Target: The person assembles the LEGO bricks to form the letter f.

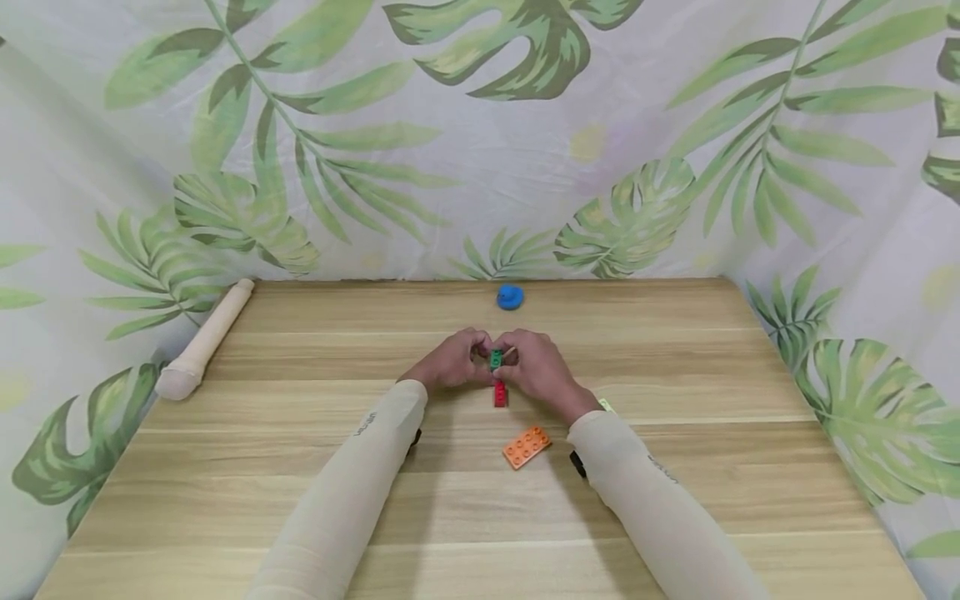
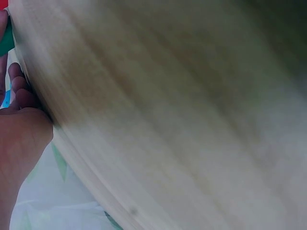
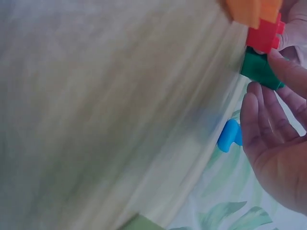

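Nearest: sleeved forearms, then orange brick (image 1: 527, 447) lying flat on wooden table (image 1: 675, 475), studs up. Pale green piece (image 1: 606, 406) mostly hidden behind right wrist in head view; right wrist view gets only a corner. Next, red brick (image 1: 500, 394), right at the near end of green brick (image 1: 496, 359); can't tell if joined. Green brick is mid-table between the hands: left hand (image 1: 450, 360) and right hand (image 1: 538, 367) both pinch it. Right wrist view shows right thumb on it, other fingers extended below; left wrist view cuts it at the edge. Farther, blue piece (image 1: 510, 297) near back edge: rounded top in head view, side profile in right wrist view. Leaf-print cloth (image 1: 510, 167) behind.
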A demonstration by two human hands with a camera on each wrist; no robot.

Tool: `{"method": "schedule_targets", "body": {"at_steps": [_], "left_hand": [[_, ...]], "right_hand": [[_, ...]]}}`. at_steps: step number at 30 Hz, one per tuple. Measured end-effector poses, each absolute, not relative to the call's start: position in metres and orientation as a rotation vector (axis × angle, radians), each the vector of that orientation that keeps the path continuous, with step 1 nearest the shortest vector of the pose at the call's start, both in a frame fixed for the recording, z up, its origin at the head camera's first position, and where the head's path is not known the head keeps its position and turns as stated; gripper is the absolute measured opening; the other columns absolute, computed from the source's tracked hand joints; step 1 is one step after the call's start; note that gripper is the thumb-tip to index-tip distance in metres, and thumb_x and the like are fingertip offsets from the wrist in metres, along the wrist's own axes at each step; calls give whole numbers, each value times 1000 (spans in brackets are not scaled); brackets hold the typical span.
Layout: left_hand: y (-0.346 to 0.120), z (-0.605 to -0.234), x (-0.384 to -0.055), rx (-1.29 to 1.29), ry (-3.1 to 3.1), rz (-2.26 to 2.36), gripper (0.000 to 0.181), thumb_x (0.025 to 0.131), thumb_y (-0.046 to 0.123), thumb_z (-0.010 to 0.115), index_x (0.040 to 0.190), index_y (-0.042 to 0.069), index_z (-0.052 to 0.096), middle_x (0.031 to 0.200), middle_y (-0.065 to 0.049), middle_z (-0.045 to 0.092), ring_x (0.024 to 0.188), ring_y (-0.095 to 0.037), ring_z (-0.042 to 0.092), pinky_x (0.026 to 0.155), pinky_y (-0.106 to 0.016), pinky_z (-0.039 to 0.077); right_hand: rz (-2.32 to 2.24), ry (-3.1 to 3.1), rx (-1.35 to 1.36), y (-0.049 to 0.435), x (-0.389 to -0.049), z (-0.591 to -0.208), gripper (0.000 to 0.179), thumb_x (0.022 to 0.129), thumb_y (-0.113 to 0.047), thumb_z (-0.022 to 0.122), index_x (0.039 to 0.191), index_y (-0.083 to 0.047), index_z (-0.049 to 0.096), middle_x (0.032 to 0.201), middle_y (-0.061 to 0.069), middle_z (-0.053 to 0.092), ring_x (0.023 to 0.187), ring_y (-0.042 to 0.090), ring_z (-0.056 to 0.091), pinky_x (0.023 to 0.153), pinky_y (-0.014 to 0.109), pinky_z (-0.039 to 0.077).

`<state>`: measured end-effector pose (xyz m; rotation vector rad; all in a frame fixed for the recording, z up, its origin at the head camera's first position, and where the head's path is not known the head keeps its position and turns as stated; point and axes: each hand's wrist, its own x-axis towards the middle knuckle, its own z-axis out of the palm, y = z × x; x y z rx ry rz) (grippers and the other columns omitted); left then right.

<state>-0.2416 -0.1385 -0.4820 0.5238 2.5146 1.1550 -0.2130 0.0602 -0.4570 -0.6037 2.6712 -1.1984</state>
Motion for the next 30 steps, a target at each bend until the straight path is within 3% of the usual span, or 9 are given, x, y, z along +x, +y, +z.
{"method": "schedule_targets", "body": {"at_steps": [7, 21, 30], "left_hand": [[-138, -483, -242, 537, 2495, 1136, 29, 86, 10, 90, 102, 5, 66, 108, -8, 59, 99, -20, 51, 85, -29, 42], [-139, -479, -239, 528, 2486, 1167, 30, 88, 10, 89, 100, 4, 62, 106, -8, 57, 97, -21, 49, 83, -29, 42], [-139, -480, -240, 537, 2506, 1154, 28, 88, 11, 88, 100, 5, 64, 106, -8, 57, 97, -21, 50, 83, -29, 43]], "right_hand": [[-1071, 2739, -555, 59, -215, -453, 30, 87, -8, 90, 115, -10, 81, 114, 9, 76, 102, 22, 77, 88, 38, 63], [-1086, 2691, -533, 56, -217, -449, 29, 86, -3, 90, 113, -8, 80, 121, 12, 73, 106, 25, 76, 91, 37, 62], [-1061, 2661, -580, 60, -217, -453, 24, 96, -17, 83, 117, -9, 78, 118, 11, 69, 105, 25, 74, 93, 39, 61]]}}
